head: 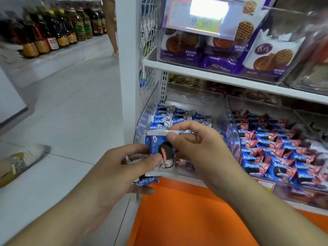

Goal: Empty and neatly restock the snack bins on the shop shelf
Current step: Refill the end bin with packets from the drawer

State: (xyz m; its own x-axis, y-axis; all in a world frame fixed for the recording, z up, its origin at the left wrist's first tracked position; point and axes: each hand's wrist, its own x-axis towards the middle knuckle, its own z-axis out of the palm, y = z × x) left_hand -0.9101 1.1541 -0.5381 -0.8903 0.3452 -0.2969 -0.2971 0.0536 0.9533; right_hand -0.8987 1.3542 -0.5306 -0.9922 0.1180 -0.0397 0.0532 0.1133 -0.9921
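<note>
both hands, left hand and right hand, pinch 1 blue snack packet.

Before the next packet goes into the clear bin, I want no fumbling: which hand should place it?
Probably the right hand. It pinches the top edge of the blue packet and sits right at the clear bin. The left hand is lower, gripping several packets.

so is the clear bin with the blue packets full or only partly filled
Partly filled. In the clear bin, blue packets stand in a few rows at the back left; bare space shows beside them. Hands hide the front.
</note>
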